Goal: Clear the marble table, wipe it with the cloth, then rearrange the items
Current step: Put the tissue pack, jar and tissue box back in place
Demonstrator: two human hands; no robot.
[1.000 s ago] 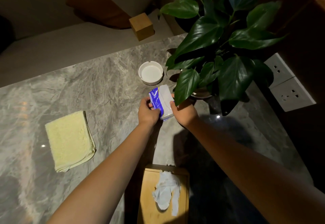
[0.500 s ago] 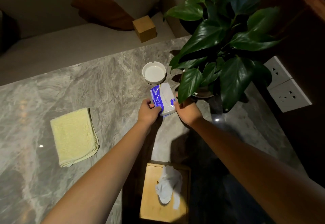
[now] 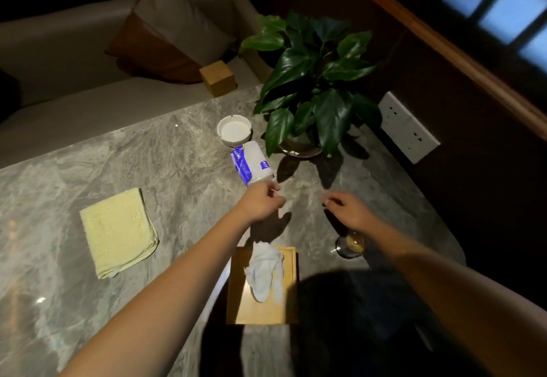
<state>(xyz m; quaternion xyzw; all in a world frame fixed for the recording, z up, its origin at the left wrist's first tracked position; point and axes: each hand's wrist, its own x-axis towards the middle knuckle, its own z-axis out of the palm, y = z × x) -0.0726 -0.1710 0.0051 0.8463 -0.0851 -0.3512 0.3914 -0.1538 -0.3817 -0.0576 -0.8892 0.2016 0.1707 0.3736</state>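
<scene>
A blue-and-white tissue pack lies on the grey marble table, between the white ashtray and my hands. My left hand hovers just in front of the pack, fingers loosely curled, holding nothing. My right hand is further right, over bare marble, also empty with fingers apart. A folded yellow cloth rests at the left. A wooden tissue box with a white tissue sticking out stands nearest me. The potted plant is at the back right.
A small glass jar stands under my right forearm. A wooden cube sits on the sofa ledge behind the table, with cushions beyond. A white wall socket is on the dark wall at the right.
Both hands have let go of the tissue pack and drawn back toward me. The pack now lies on the table beside the ashtray and plant.
</scene>
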